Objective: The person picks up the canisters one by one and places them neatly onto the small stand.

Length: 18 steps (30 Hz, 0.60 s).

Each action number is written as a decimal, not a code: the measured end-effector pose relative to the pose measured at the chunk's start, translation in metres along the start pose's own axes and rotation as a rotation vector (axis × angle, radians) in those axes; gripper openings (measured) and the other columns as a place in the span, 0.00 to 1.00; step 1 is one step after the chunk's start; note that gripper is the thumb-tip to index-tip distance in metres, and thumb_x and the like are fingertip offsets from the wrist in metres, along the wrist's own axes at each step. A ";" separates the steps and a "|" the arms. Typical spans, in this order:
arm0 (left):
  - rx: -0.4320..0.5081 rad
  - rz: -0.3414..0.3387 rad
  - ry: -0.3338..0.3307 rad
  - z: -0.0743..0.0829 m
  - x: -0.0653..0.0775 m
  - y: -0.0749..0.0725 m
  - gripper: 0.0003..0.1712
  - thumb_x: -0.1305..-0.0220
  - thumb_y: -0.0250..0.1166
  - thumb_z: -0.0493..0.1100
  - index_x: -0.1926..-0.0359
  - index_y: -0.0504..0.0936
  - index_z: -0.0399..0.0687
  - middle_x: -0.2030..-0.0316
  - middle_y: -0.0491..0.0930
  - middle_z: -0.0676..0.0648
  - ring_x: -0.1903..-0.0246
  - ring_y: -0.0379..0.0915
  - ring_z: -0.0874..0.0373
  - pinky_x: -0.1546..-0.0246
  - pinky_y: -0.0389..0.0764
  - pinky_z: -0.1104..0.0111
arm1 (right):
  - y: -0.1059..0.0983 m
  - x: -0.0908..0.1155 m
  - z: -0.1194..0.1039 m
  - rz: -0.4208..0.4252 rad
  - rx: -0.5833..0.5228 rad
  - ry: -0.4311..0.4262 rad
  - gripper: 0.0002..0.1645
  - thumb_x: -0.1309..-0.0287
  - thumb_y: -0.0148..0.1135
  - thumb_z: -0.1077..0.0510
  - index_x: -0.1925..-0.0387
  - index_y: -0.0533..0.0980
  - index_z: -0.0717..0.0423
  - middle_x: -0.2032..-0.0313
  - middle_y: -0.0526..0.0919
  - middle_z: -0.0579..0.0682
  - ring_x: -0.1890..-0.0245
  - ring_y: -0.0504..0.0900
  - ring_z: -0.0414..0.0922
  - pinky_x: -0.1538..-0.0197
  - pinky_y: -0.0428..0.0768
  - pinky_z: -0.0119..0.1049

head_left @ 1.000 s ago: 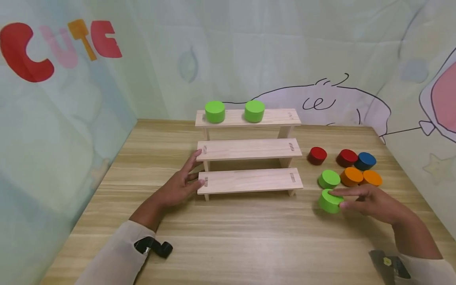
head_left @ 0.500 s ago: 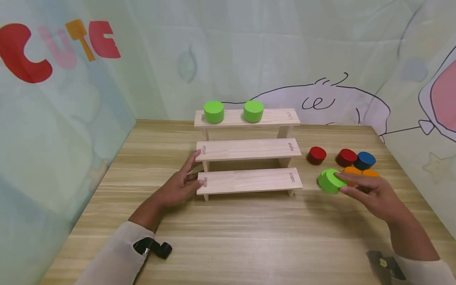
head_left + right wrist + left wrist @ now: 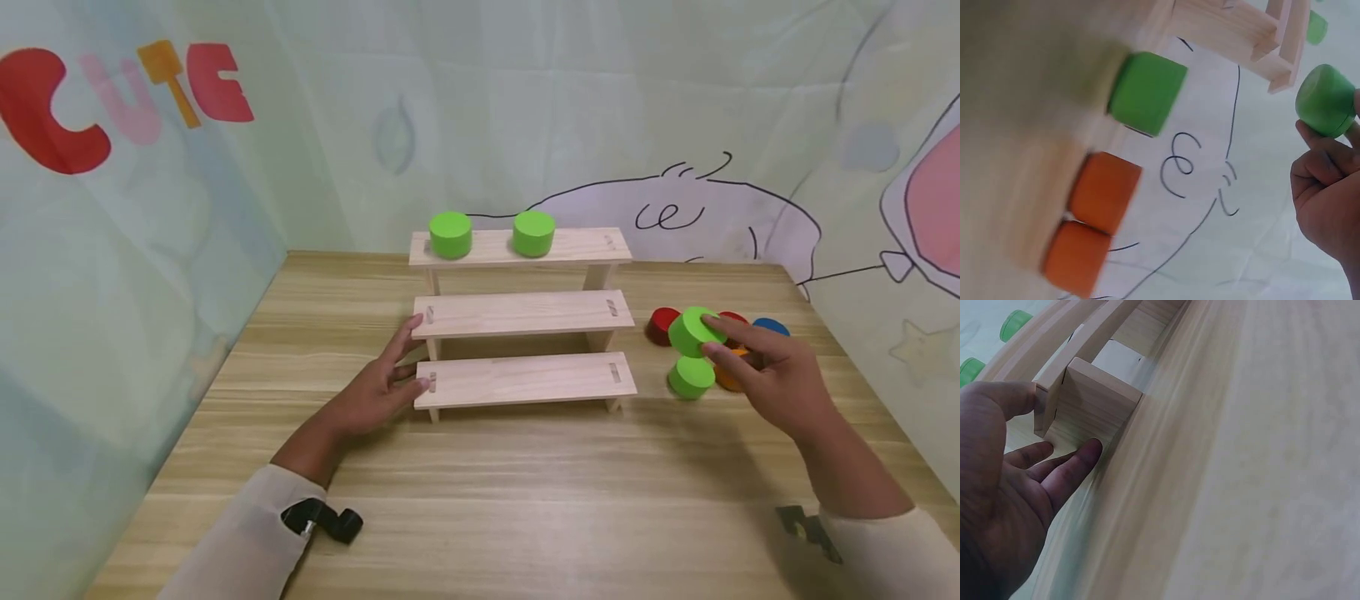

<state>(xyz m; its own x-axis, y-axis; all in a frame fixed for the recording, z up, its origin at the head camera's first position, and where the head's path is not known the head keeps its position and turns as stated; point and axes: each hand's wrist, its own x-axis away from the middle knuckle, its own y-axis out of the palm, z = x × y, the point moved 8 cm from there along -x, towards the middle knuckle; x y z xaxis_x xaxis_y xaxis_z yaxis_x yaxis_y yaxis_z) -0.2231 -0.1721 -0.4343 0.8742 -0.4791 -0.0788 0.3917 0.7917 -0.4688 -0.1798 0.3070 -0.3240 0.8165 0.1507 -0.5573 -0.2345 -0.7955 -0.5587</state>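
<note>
Green marks what the work turns on in the head view: one green cylinder [image 3: 691, 333] hangs above the wooden table [image 3: 480, 500], pinched from its side between the thumb and fingers of the right hand [image 3: 787, 383]. Just nearer the person stands a second green cylinder [image 3: 691, 380], while a red cylinder [image 3: 662, 326], a blue cylinder [image 3: 772, 327] and an orange cylinder [image 3: 731, 377] partly show around the hand. On the top tier of the three-tier wooden stand [image 3: 522, 315] sit two more: a left green cylinder [image 3: 450, 237] and a middle green cylinder [image 3: 534, 235]. The left hand [image 3: 367, 396] touches the stand's left end, index finger at the middle tier, thumb at the lowest.

From the left wrist, the left fingers are spread and only loosely bent, one resting against a board end; they seem to steady the stand rather than grasp it.

The right wrist view shows the pinched cylinder well off the table, the hand's remaining fingers bent. A second orange cylinder [image 3: 1077, 257] stands beside the first.

The step in hand looks like lifting and carrying. Should the top tier's bare right part be meant, the next move calls for raising the piece over the lower tiers and lowering it level.
</note>
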 end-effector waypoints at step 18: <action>0.001 0.001 0.006 0.000 -0.001 0.001 0.55 0.18 0.63 0.43 0.12 0.36 0.81 0.14 0.51 0.32 0.24 0.67 0.24 0.34 0.82 0.37 | -0.013 -0.065 -0.026 0.060 0.025 0.208 0.25 0.23 0.67 0.57 0.29 0.81 0.48 0.43 0.84 0.25 0.85 0.70 0.31 0.79 0.67 0.20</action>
<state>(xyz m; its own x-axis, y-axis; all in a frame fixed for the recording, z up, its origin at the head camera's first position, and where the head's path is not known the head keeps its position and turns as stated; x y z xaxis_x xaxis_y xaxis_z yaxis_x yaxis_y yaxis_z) -0.2234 -0.1709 -0.4344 0.8730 -0.4804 -0.0844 0.3911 0.7928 -0.4674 -0.2164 0.2925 -0.2647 0.8913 -0.0227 -0.4529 -0.2970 -0.7839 -0.5452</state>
